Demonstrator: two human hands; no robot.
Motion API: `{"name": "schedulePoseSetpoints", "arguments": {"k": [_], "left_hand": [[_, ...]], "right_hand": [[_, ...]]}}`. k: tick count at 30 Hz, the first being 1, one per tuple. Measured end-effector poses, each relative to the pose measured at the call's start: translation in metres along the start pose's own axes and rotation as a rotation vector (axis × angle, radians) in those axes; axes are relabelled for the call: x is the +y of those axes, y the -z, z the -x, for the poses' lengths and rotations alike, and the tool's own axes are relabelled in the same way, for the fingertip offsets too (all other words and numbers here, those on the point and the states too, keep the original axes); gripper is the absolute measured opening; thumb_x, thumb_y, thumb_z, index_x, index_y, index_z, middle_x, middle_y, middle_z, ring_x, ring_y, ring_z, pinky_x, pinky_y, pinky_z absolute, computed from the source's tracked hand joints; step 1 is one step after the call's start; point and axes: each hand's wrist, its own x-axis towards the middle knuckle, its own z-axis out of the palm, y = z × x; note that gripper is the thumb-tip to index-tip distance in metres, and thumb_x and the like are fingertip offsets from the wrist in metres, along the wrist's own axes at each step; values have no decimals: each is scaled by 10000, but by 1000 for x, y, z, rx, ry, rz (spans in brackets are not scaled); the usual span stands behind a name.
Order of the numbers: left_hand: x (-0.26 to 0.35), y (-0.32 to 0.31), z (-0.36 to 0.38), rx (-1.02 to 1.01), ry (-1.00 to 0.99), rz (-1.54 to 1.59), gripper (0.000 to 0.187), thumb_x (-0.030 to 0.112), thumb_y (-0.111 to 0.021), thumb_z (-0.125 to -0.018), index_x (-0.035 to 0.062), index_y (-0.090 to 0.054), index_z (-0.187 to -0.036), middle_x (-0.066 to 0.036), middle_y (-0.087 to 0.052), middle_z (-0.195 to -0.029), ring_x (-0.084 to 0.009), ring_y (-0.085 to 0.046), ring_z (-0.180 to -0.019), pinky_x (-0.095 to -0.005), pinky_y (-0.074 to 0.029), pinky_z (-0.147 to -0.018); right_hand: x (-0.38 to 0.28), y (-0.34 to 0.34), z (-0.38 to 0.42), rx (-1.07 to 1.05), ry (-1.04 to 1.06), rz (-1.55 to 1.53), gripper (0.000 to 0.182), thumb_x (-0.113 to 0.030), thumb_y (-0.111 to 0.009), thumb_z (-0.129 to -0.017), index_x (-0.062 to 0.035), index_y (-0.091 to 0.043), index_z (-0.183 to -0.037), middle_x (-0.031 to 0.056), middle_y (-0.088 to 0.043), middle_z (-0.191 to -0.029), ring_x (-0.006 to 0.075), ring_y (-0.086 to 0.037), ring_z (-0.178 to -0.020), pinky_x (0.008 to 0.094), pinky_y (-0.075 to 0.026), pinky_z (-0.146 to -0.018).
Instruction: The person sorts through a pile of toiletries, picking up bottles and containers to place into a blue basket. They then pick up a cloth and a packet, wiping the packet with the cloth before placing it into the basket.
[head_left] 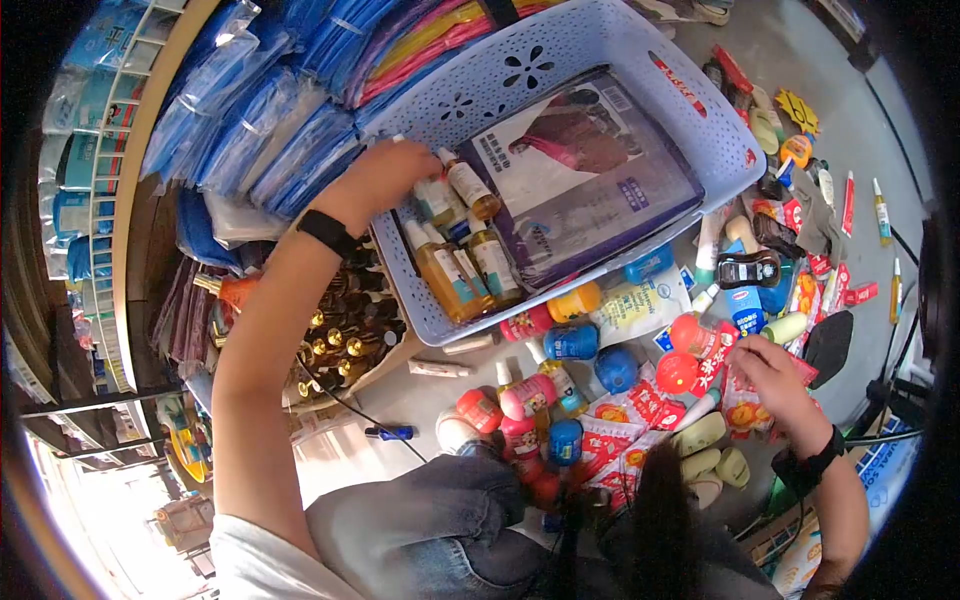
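Observation:
A pale blue plastic basket (560,35) stands tilted in front of me. My left hand (400,178) is inside its near-left corner, fingers curled round the top of a bottle of yellow liquid (437,203). Beside it lies another bottle (470,190) with a white cap, and more amber bottles (447,275) are grouped below. A flat purple package (590,190) with a picture card fills the rest of the basket. My right hand (772,378) is over red-and-white packets (715,355) at the right, its fingers loosely bent and apart, with nothing visible in them.
Small goods crowd the floor: blue jars (615,368), red and pink containers (528,397), pale green items (700,433) and a white pouch (640,303). Blue plastic-wrapped packs (240,130) are stacked left of the basket. Gold-topped bottles (340,345) stand in a box. A cable (370,415) crosses nearby.

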Motion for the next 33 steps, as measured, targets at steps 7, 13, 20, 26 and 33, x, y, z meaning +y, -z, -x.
{"name": "schedulePoseSetpoints", "arguments": {"k": [7,13,20,26,33], "left_hand": [[0,-27,7,71,-16,236,453,-147,-549,-604,20,-563,-1025,-167,-553,-1056,-370,-529,-1035,-414,-460,-884],[0,-32,1,13,-6,308,467,-131,-538,-578,10,-535,-1024,-160,-522,-1043,-376,-500,-1046,-423,-443,-871],[-8,-32,-13,-72,39,320,377,-19,-578,-631,12,-577,-1007,-175,-550,-1027,-380,-515,-1023,-433,-437,-883],[5,-38,-18,31,133,261,386,61,-610,-688,43,-602,-1073,-170,-573,-1048,-353,-532,-1034,-432,-438,-903],[15,-42,-13,52,9,-251,266,52,-611,-734,98,-638,-994,-90,-570,-1052,-270,-510,-1096,-408,-460,-861]], "right_hand": [[-9,-9,-1,-20,8,-14,156,-155,-479,-932,-29,-565,-900,11,-573,-758,86,-526,-676,238,-435,-627],[-4,-12,4,-55,23,20,160,-161,-483,-929,-27,-567,-907,16,-579,-765,93,-541,-685,245,-450,-629],[-2,-14,11,-66,18,17,163,-163,-498,-918,-21,-578,-918,23,-587,-772,97,-551,-675,242,-460,-629],[-6,-16,16,-71,23,46,160,-169,-512,-910,-25,-581,-918,28,-597,-787,97,-550,-661,240,-456,-615],[-12,-18,15,-60,32,46,164,-167,-506,-910,-22,-583,-913,22,-597,-786,92,-546,-673,238,-452,-620]]}}
